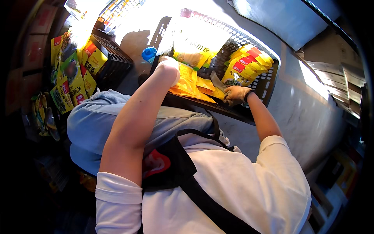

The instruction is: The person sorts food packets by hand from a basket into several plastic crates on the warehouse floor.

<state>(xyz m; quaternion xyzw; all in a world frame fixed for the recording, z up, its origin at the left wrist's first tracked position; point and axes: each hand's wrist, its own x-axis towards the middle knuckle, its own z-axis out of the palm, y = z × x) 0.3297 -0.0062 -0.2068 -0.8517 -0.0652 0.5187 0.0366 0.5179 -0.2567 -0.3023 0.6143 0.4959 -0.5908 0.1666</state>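
A dark perforated plastic basket (264,84) holds yellow food packets. My left hand (169,65), gloved, is at the basket's near left part beside orange-yellow packets (187,79); its fingers are mostly hidden, so its hold cannot be told. My right hand (233,94), in a light glove, reaches into the near right part with its fingers apart, next to the flat yellow packets (206,84). Beyond it stands a row of yellow packets with red marks (239,68). Large white-and-yellow packets (194,46) stand between the hands, their upper part washed out by glare.
A blue object (149,54) lies left of the basket. Farther left, many yellow packets (70,79) fill and overlap a black crate (117,55). Another light crate (119,11) stands at the top. Cardboard boxes (330,64) are stacked at the right.
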